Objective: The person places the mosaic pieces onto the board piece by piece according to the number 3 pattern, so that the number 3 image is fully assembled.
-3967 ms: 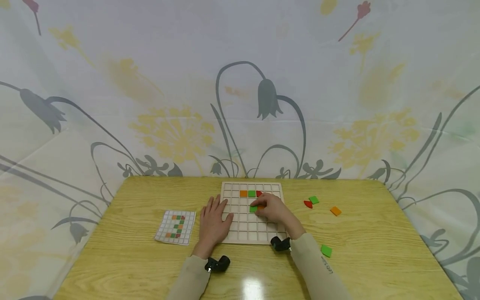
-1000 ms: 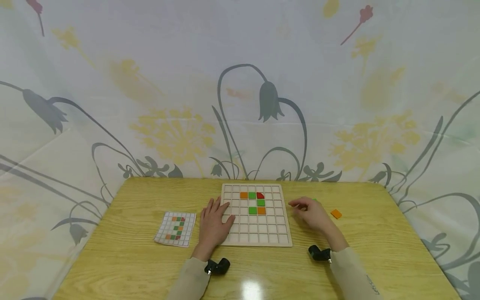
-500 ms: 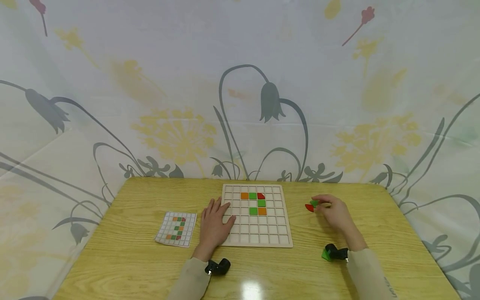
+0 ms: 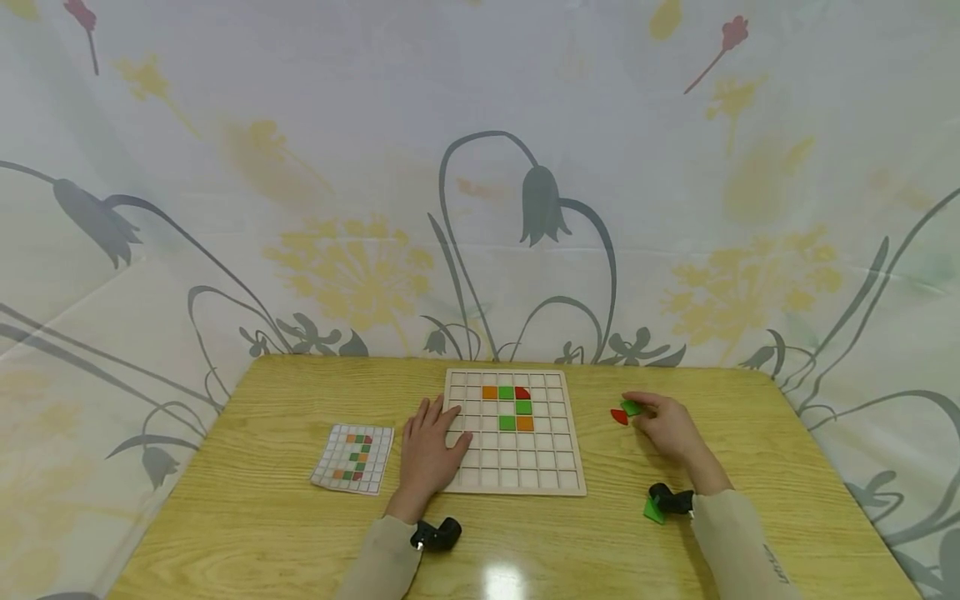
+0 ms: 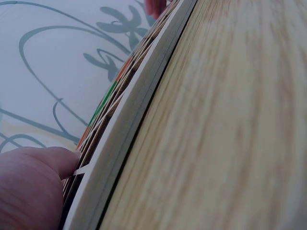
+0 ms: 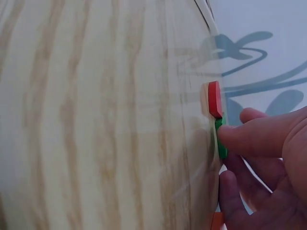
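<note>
A pale wooden grid board (image 4: 514, 475) lies at the middle of the yellow wood-grain bench (image 4: 247, 517), toward its far edge, and holds six flat tiles: an orange square (image 4: 489, 392), a green square (image 4: 506, 392) and a red quarter-round (image 4: 522, 392) side by side in the second row from the far side, one green square (image 4: 522, 407) in the row nearer, then a green square (image 4: 507, 422) and an orange square (image 4: 524, 422) in the next row. The left hand (image 4: 427, 454) rests flat, fingers straight, on the board's left edge. Right of the board, the right hand (image 4: 670, 429) pinches a small flat green square tile (image 4: 632, 407), which lies on the bench touching a red quarter-round tile (image 4: 618, 416); the right wrist view shows thumb and fingers closed on the green tile's edge (image 6: 220, 139). A printed paper pattern card (image 4: 352, 456) lies left of the left hand, near the bench's left side. Another green tile (image 4: 652, 510) sits by the right wrist near the front edge.
</note>
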### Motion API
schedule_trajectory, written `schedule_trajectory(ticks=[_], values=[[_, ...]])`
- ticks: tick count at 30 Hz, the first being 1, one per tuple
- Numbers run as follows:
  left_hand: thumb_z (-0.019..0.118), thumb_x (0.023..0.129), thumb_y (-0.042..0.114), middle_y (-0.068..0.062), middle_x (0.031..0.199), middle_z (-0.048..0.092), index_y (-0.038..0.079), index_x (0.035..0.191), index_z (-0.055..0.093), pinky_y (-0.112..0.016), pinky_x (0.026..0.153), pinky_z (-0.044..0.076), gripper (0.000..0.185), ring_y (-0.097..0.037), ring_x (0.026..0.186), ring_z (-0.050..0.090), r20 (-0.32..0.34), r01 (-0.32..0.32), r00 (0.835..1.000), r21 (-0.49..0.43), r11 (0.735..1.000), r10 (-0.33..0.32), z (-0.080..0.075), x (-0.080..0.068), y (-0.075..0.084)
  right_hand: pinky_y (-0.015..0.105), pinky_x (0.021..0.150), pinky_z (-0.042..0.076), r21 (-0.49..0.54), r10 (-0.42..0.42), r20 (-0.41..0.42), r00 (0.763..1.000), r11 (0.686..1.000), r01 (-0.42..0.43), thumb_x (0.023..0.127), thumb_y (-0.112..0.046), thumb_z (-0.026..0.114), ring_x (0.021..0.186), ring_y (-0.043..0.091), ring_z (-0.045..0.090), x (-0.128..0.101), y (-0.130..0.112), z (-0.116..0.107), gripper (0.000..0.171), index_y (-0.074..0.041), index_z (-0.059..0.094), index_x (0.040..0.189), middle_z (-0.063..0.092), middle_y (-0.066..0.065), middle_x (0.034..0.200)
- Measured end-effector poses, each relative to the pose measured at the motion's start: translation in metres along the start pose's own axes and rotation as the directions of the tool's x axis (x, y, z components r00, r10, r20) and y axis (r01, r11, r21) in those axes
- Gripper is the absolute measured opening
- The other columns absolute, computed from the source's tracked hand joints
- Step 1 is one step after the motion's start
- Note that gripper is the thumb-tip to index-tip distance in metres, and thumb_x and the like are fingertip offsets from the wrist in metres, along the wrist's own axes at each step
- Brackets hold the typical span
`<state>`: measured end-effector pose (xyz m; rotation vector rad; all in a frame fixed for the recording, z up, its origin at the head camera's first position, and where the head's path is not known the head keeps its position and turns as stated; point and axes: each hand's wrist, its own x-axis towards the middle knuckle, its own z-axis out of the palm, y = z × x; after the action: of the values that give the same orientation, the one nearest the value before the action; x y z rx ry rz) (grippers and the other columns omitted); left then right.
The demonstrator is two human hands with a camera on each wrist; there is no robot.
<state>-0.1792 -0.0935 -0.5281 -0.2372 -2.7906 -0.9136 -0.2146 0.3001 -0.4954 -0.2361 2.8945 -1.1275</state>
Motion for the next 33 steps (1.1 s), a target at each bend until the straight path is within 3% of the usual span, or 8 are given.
schedule_trajectory(ticks=[6,13,21,29,33], values=[[0.064,0.096,0.036,-0.015,0.155,0.040,0.012,0.137,0.061,-0.062,0.113,0.020,0.047,-0.039,0.146,0.024,-0.002,-0.002,1.000,0.002,1.000,0.002,0.0011,-0.0001,-0.0008,0.057,0.094,0.047,-0.011,0.023,0.023,0.999,1.000,-0.022,0.092,0.002,0.062,0.119,0.047,0.055,-0.0012,-0.0041,-0.0006,0.043,0.006,0.057,0.135,0.056,0.030,0.133],[0.064,0.097,0.035,-0.015,0.155,0.040,0.012,0.137,0.061,-0.061,0.113,0.021,0.046,-0.039,0.146,0.025,-0.007,-0.007,1.000,0.007,1.000,0.007,0.0012,-0.0002,-0.0016,0.057,0.091,0.048,-0.056,0.030,-0.009,1.000,0.998,-0.030,0.089,0.002,0.064,0.115,0.048,0.056,0.0019,-0.0026,0.0004,0.039,0.004,0.065,0.127,0.062,0.028,0.126],[0.064,0.096,0.035,-0.016,0.154,0.041,0.011,0.136,0.061,-0.062,0.112,0.022,0.047,-0.040,0.145,0.026,-0.011,-0.019,1.000,0.003,1.000,0.019,0.0003,0.0001,0.0003,0.060,0.096,0.044,-0.033,0.070,-0.025,0.997,0.997,-0.071,0.089,-0.001,0.066,0.121,0.050,0.051,0.0028,-0.0049,-0.0027,0.035,0.004,0.068,0.124,0.063,0.027,0.126],[0.063,0.097,0.034,-0.017,0.154,0.040,0.011,0.137,0.061,-0.062,0.113,0.021,0.047,-0.041,0.145,0.025,-0.002,-0.013,1.000,0.005,1.000,0.013,-0.0009,-0.0002,0.0029,0.052,0.085,0.053,-0.027,0.050,-0.036,0.998,0.998,-0.051,0.089,-0.001,0.069,0.104,0.041,0.064,0.0015,-0.0081,-0.0049,0.035,0.009,0.066,0.122,0.065,0.027,0.120],[0.064,0.097,0.033,-0.017,0.154,0.041,0.010,0.136,0.061,-0.062,0.112,0.021,0.046,-0.041,0.145,0.026,-0.004,-0.012,1.000,0.007,1.000,0.012,-0.0017,-0.0008,0.0031,0.052,0.086,0.052,-0.041,0.048,-0.033,0.998,0.998,-0.050,0.089,-0.003,0.069,0.105,0.041,0.063,0.0024,-0.0072,-0.0044,0.035,0.008,0.067,0.122,0.066,0.027,0.120]])
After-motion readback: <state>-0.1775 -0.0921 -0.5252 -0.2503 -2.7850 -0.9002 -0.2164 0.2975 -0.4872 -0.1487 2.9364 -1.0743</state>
